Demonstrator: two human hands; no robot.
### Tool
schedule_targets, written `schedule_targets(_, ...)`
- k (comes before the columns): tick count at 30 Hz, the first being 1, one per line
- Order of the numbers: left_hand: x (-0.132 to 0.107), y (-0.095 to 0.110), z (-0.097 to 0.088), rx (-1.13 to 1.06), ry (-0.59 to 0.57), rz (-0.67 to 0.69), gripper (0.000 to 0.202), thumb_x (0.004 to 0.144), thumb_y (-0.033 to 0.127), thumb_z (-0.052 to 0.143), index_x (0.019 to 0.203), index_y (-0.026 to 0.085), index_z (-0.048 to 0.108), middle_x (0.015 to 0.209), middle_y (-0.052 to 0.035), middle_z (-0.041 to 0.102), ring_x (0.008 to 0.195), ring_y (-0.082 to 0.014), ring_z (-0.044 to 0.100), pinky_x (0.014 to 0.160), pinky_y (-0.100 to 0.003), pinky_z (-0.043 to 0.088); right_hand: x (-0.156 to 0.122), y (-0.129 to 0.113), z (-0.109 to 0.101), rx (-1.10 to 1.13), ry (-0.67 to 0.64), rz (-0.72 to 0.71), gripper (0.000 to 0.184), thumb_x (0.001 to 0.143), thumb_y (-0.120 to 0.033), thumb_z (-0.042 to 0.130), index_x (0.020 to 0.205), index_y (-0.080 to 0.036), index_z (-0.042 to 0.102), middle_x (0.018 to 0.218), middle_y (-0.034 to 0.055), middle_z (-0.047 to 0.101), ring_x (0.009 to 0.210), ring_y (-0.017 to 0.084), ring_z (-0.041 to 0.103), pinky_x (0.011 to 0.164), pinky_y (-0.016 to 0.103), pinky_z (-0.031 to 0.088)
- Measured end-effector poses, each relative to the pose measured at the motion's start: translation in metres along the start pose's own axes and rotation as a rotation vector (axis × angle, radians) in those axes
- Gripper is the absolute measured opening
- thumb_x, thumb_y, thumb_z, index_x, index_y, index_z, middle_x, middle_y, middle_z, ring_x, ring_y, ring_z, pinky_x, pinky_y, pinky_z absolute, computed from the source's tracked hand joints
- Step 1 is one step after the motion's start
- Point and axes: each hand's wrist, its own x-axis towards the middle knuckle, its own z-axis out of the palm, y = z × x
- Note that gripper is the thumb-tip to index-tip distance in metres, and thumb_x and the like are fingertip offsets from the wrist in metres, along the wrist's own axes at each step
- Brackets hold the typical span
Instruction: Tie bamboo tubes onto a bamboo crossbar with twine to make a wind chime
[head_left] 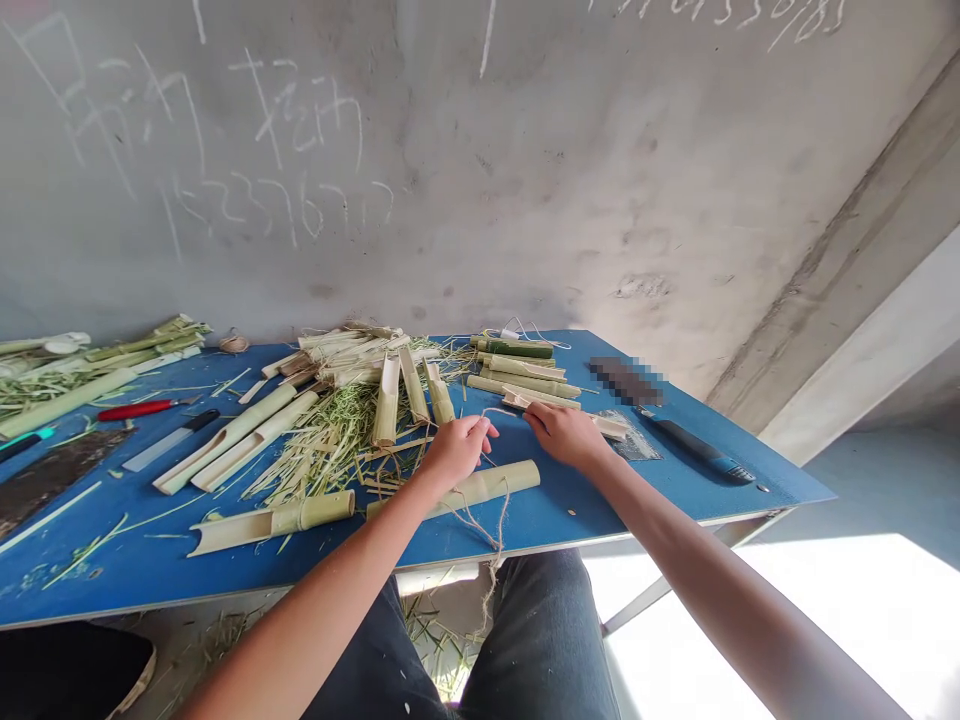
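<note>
Left hand [457, 452]: grip closed, fingers curled over the twine [491, 545], at 6 o'clock on the desk [780, 490].
Right hand [566, 435]: grip curled and close beside the twine at about 3 o'clock from the left hand; the fingers hide whether they pinch it or the pale bamboo strip [541, 399] beneath them.
Twine: a thin loop spans the gap between the hands, and a frayed tail falls past the desk edge toward the jeans [540, 640].
Handling: the twine looks light, limp and fibrous, so it is likely easiest pinched close to the loop, where slack cannot pull it away.
Nearest bamboo: a split tube [510, 480] lies just below the left hand, apart from the twine's upper loop. It looks light and stiff, and its cut edges may be sharp, so the rounded outer wall seems the safer hold.
Desk, 9 o'clock: shavings [322, 450], more split tubes [240, 440], a utility knife [169, 440] and a red-handled tool [135, 410].
Desk, 12 o'clock: green bamboo pieces [525, 365].
Desk, 3 o'clock: a blue-handled knife [697, 450], its blade blurred out.
Wall, 12 o'clock: grey concrete [525, 180] with chalk marks.
</note>
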Motion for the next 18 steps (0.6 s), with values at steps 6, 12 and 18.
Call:
schedule_targets(6, -0.003, 0.0, -0.001, 0.002, 0.014, 0.026, 0.042, 0.103, 0.04, 0.041, 0.092, 0.019, 0.074, 0.078, -0.0025, 0.073, 0.057, -0.0146, 0.062, 0.057, -0.026, 0.048, 0.001, 0.0, -0.001, -0.004, -0.012, 0.103, 0.032, 0.109, -0.035, 0.044, 0.107, -0.023, 0.074, 0.1, 0.0078, 0.082, 0.087, 0.024, 0.076, 0.063, 0.028, 0.04)
schedule_targets(12, -0.003, 0.003, -0.001, 0.021, 0.102, 0.143, 0.04, 0.105, 0.032, 0.044, 0.087, 0.019, 0.077, 0.088, -0.0048, 0.071, 0.074, -0.0172, 0.067, 0.07, -0.028, 0.053, 0.0, 0.001, 0.002, 0.046, -0.043, 0.042, 0.023, 0.103, -0.033, 0.056, 0.103, -0.023, 0.077, 0.101, 0.0064, 0.082, 0.088, 0.023, 0.074, 0.065, 0.028, 0.043)
schedule_targets(18, -0.012, 0.014, -0.003, 0.065, 0.169, 0.264, 0.038, 0.109, 0.032, 0.047, 0.107, 0.021, 0.083, 0.095, -0.0048, 0.064, 0.084, -0.0176, 0.065, 0.085, -0.031, 0.055, 0.0, 0.004, -0.01, 0.17, 0.06, 0.026, 0.026, 0.104, -0.035, 0.055, 0.113, -0.019, 0.073, 0.12, 0.0135, 0.076, 0.103, 0.028, 0.072, 0.078, 0.033, 0.052)
